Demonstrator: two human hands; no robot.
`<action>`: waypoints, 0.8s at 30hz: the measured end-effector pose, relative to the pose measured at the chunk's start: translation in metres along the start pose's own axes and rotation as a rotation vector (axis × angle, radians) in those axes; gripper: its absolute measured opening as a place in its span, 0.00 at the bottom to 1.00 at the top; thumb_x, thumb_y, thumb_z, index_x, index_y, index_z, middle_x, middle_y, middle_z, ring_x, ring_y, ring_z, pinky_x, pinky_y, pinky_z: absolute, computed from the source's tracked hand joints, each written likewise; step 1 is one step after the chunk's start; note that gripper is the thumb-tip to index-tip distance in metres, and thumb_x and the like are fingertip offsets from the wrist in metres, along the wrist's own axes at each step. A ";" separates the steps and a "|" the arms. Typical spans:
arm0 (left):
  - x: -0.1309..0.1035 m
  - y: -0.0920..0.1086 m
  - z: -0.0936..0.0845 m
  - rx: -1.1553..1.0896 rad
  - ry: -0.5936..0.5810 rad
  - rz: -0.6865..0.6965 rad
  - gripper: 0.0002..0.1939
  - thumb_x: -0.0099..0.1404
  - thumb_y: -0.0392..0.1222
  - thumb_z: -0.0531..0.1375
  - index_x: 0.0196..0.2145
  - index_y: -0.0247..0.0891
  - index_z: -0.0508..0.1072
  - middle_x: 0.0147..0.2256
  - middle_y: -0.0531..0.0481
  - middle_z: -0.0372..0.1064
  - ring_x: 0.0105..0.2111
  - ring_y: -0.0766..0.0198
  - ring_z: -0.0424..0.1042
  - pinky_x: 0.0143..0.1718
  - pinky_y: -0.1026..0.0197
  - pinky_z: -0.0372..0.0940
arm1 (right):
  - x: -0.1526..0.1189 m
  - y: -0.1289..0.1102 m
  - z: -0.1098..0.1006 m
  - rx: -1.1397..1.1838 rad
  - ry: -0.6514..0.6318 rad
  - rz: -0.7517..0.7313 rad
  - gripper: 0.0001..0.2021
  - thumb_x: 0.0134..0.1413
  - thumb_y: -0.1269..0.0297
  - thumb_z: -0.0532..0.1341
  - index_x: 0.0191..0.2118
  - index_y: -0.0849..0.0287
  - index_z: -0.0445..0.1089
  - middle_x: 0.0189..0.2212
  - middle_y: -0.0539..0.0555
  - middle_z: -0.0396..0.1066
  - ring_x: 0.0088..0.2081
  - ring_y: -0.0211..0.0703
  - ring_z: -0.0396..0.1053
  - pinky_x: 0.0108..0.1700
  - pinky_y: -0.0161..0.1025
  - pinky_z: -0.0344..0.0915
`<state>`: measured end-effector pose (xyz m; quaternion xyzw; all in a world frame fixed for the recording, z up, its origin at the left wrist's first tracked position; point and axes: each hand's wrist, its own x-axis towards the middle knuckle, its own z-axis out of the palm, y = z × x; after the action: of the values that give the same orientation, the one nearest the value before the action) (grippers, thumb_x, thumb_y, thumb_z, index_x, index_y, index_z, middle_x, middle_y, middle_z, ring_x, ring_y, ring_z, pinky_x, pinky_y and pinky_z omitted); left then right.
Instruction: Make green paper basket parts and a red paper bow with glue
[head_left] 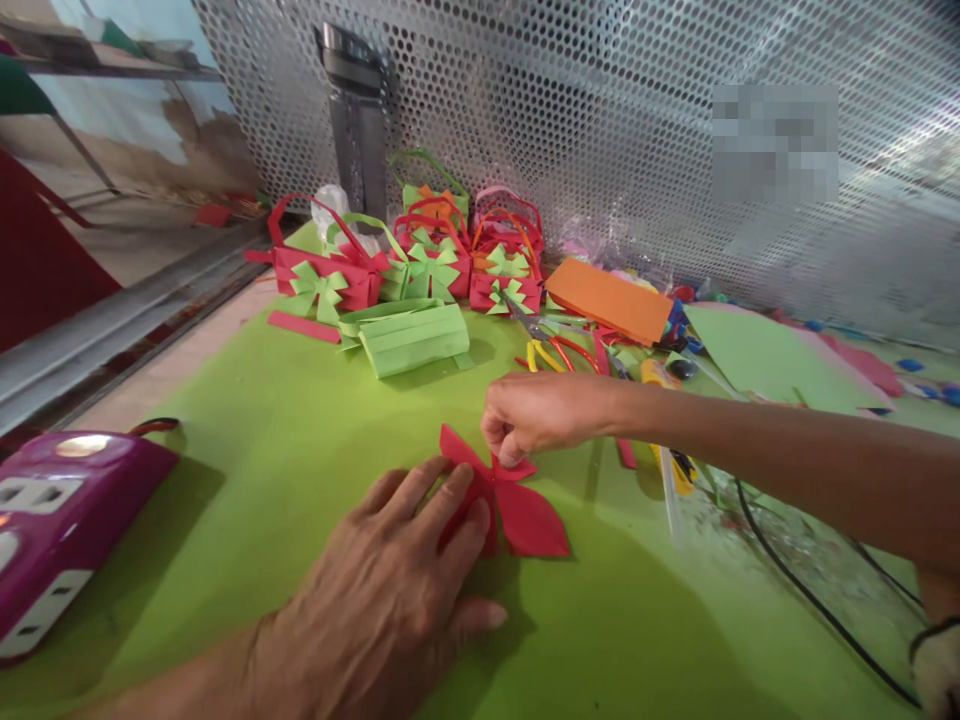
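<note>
A red paper flower with pointed petals (534,520) lies on the green board (300,440). My left hand (401,560) rests palm down on its left petals, fingers stretched out and thumb apart. From the right, my right hand (544,412) reaches in with curled fingers and thumb pinched at a small upper petal, close to the flower's centre. The fingertips partly hide that petal. My left fingers cover most of the left petals.
Behind stand small red and green paper baskets (330,285) and a folded green paper piece (412,338). Scissors (546,340), orange card (607,298) and green sheets (780,355) lie back right. A purple power strip (82,530) sits left; a black cable (817,595) runs right.
</note>
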<state>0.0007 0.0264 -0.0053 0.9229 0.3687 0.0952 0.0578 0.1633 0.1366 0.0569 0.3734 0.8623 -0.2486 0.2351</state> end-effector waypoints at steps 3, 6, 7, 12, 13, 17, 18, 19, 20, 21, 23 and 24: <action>0.001 -0.001 0.000 -0.029 0.003 -0.001 0.27 0.61 0.59 0.53 0.47 0.35 0.70 0.49 0.40 0.67 0.48 0.46 0.64 0.46 0.43 0.64 | 0.000 -0.001 -0.001 -0.018 0.001 -0.004 0.02 0.41 0.72 0.61 0.23 0.62 0.72 0.16 0.46 0.63 0.20 0.33 0.57 0.23 0.32 0.48; 0.000 -0.003 0.001 -0.043 0.050 0.008 0.26 0.62 0.59 0.50 0.45 0.36 0.71 0.48 0.42 0.69 0.46 0.46 0.65 0.43 0.42 0.65 | -0.001 -0.002 -0.002 -0.030 0.004 -0.008 0.03 0.40 0.71 0.61 0.24 0.62 0.73 0.17 0.47 0.64 0.21 0.33 0.57 0.22 0.32 0.49; -0.001 -0.004 0.002 -0.041 0.064 0.010 0.26 0.62 0.59 0.49 0.45 0.36 0.71 0.47 0.42 0.69 0.46 0.46 0.65 0.42 0.42 0.65 | -0.001 -0.002 -0.002 -0.033 0.008 -0.011 0.03 0.40 0.71 0.61 0.25 0.62 0.73 0.17 0.48 0.65 0.21 0.34 0.58 0.22 0.32 0.49; -0.001 -0.007 0.003 -0.053 0.142 0.023 0.26 0.64 0.56 0.49 0.51 0.32 0.64 0.48 0.39 0.68 0.46 0.46 0.64 0.42 0.43 0.64 | -0.003 -0.005 0.000 -0.082 0.028 -0.017 0.06 0.40 0.71 0.59 0.25 0.62 0.75 0.18 0.50 0.68 0.20 0.35 0.58 0.21 0.33 0.49; 0.000 -0.008 0.002 -0.070 0.146 0.019 0.26 0.65 0.54 0.49 0.52 0.31 0.63 0.48 0.39 0.68 0.46 0.47 0.64 0.42 0.43 0.64 | -0.003 -0.005 0.000 -0.092 0.034 -0.017 0.06 0.40 0.71 0.59 0.25 0.62 0.75 0.18 0.50 0.69 0.20 0.35 0.59 0.21 0.33 0.49; 0.007 -0.011 -0.013 -0.203 0.099 -0.013 0.18 0.67 0.46 0.47 0.51 0.37 0.63 0.46 0.44 0.68 0.45 0.53 0.65 0.44 0.49 0.63 | -0.003 -0.006 0.002 -0.126 0.063 -0.027 0.06 0.39 0.71 0.60 0.26 0.61 0.75 0.19 0.51 0.70 0.20 0.36 0.59 0.21 0.33 0.48; 0.008 -0.011 -0.018 -0.247 0.070 -0.021 0.15 0.68 0.45 0.46 0.47 0.38 0.65 0.44 0.46 0.69 0.44 0.55 0.66 0.44 0.51 0.63 | -0.003 -0.006 0.003 -0.139 0.068 -0.032 0.06 0.39 0.71 0.60 0.26 0.61 0.75 0.19 0.51 0.70 0.20 0.36 0.59 0.21 0.33 0.48; 0.010 -0.011 -0.023 -0.288 0.053 -0.023 0.14 0.68 0.43 0.45 0.43 0.39 0.67 0.41 0.47 0.70 0.42 0.57 0.67 0.44 0.53 0.63 | -0.003 -0.006 0.003 -0.153 0.074 -0.038 0.06 0.39 0.71 0.60 0.26 0.61 0.75 0.19 0.51 0.70 0.20 0.36 0.59 0.21 0.33 0.48; 0.011 -0.011 -0.029 -0.327 0.039 -0.024 0.15 0.68 0.42 0.44 0.40 0.39 0.68 0.38 0.49 0.70 0.40 0.58 0.67 0.43 0.54 0.63 | -0.003 -0.006 0.004 -0.172 0.080 -0.044 0.06 0.39 0.71 0.60 0.26 0.60 0.75 0.19 0.51 0.70 0.20 0.36 0.59 0.21 0.34 0.47; 0.012 -0.011 -0.033 -0.361 0.027 -0.027 0.15 0.68 0.41 0.43 0.37 0.39 0.68 0.36 0.50 0.70 0.38 0.60 0.68 0.43 0.56 0.63 | -0.003 -0.006 0.004 -0.196 0.089 -0.056 0.06 0.39 0.71 0.60 0.26 0.60 0.75 0.19 0.51 0.70 0.21 0.36 0.60 0.21 0.34 0.47; 0.013 -0.011 -0.039 -0.411 0.012 -0.035 0.16 0.68 0.40 0.42 0.34 0.39 0.68 0.35 0.51 0.69 0.37 0.62 0.67 0.44 0.58 0.63 | -0.003 -0.007 0.005 -0.254 0.112 -0.082 0.06 0.40 0.71 0.60 0.27 0.60 0.75 0.20 0.52 0.71 0.22 0.37 0.61 0.22 0.34 0.47; 0.013 -0.011 -0.040 -0.427 0.003 -0.038 0.15 0.68 0.39 0.43 0.34 0.39 0.68 0.35 0.51 0.69 0.37 0.63 0.67 0.44 0.59 0.62 | -0.003 -0.008 0.006 -0.283 0.122 -0.095 0.07 0.41 0.72 0.60 0.28 0.60 0.75 0.21 0.52 0.71 0.23 0.37 0.62 0.23 0.34 0.47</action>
<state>-0.0061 0.0449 0.0338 0.8823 0.3578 0.1716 0.2531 0.1599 0.1269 0.0563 0.3099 0.9180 -0.1121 0.2205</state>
